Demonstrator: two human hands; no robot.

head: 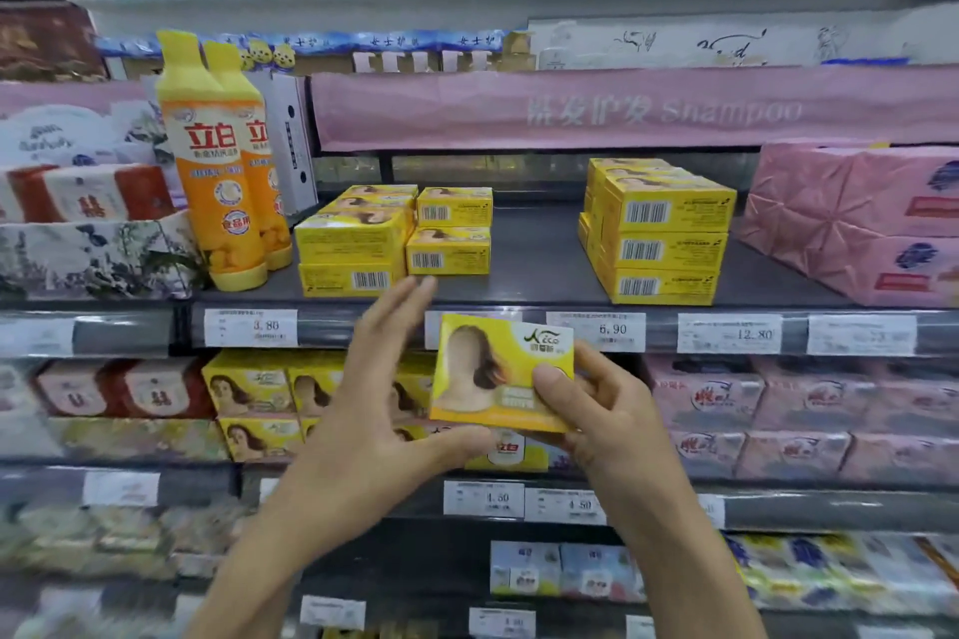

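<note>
A shop shelf (539, 244) across mid-frame carries stacks (659, 234) of yellow cartons, with a bare gap between them. Just below, at centre frame, the right hand (597, 410) pinches one box (493, 368) by its lower right corner, thumb on the face and fingers curled behind. The left hand (373, 410) has its fingers straight and spread, thumb at the box's bottom edge. The box looks light, stiff and glossy, and is likely best held by opposite edges.

A bare stretch of shelf (537, 254) is left between the left box stacks (363, 244) and the right stack (661, 239). Headroom is capped by the pink banner (571, 109); the ends are blocked by 2 orange bottles (218, 161) and pink packs (851, 223).
</note>
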